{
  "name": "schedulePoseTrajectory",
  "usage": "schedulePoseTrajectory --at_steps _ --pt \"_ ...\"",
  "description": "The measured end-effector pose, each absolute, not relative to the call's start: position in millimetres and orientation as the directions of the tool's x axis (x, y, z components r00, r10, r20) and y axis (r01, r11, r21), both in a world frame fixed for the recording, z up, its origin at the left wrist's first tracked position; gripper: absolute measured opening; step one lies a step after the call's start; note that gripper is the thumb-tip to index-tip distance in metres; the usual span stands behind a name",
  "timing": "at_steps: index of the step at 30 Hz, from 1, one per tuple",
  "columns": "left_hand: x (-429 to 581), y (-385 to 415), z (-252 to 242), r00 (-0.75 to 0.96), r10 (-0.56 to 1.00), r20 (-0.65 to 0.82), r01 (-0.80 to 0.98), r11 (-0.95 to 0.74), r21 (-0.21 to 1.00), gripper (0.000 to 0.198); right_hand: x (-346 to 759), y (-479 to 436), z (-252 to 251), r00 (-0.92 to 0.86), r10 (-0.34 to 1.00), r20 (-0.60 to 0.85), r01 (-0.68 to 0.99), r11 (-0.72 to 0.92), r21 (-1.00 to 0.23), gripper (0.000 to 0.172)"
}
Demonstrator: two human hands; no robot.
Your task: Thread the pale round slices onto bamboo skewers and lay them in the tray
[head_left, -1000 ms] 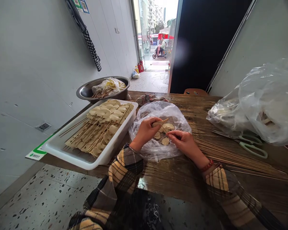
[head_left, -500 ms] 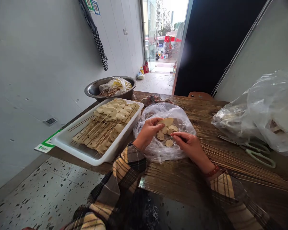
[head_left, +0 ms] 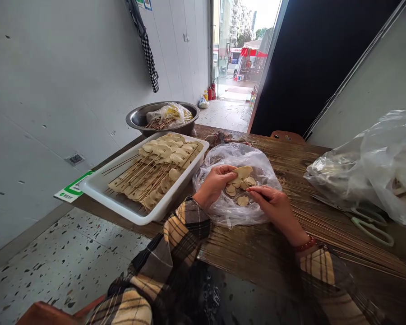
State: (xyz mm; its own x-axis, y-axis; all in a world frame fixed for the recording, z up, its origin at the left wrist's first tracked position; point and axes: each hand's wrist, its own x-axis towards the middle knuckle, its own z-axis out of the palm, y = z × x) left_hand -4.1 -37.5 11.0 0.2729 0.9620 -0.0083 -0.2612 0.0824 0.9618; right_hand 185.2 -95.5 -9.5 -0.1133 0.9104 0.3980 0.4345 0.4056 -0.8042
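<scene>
Over an open clear plastic bag [head_left: 219, 214], my left hand [head_left: 214, 183] is closed, its thumb and fingers pinching a pale, flat food slice [head_left: 243, 172]. Loose pale slices [head_left: 242, 201] lie in the bag below. My right hand [head_left: 274, 205] is closed in a pinch close to the slices, at what looks like the end of a thin bamboo skewer; most of it is hidden or too fine to make out. To the left, a white tray [head_left: 140, 219] holds skewered slices [head_left: 159, 151] in layers, with sticks pointing toward its near left side.
Bamboo skewers [head_left: 352, 243] lie along the wooden table [head_left: 237, 253] at right, near green-handled scissors [head_left: 372, 228] and a large plastic bag [head_left: 375, 162]. A metal basin [head_left: 135, 119] with a bag and sticks stands behind the tray. A crumpled cloth [head_left: 219, 137] lies at the table's far edge.
The whole view has shifted, so things appear slightly further right. Both hands keep their pinches over the bag, with little change between them.
</scene>
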Motion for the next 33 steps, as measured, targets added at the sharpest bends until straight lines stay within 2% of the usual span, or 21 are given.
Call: schedulePoseTrajectory --at_steps 7,12,19,29,33 --pt "-0.7 -39.7 8.7 0.295 0.955 -0.018 -0.261 0.098 0.96 0.027 185.2 -94.7 -9.9 -0.118 0.9 0.42 0.443 0.426 -0.789 0.02" --pt "2.9 -41.4 8.8 0.283 0.959 -0.004 -0.253 0.078 0.964 0.029 183.5 -94.8 -13.8 -0.079 0.917 0.39 0.439 0.383 -0.813 0.022" --pt "5.8 -43.2 11.0 0.26 0.965 0.035 -0.181 0.013 0.983 0.029 182.0 -93.2 -16.9 -0.038 0.936 0.349 0.455 0.327 -0.828 0.026" --pt "6.1 -43.0 8.2 0.298 0.949 0.107 -0.044 -0.098 0.994 0.023 178.9 -92.6 -16.2 -0.012 0.967 0.255 0.379 0.241 -0.894 0.034" --pt "5.7 -44.7 12.4 0.297 0.944 0.143 0.056 -0.166 0.985 0.032 178.3 -92.1 -16.5 -0.011 0.968 0.252 0.381 0.237 -0.894 0.035"
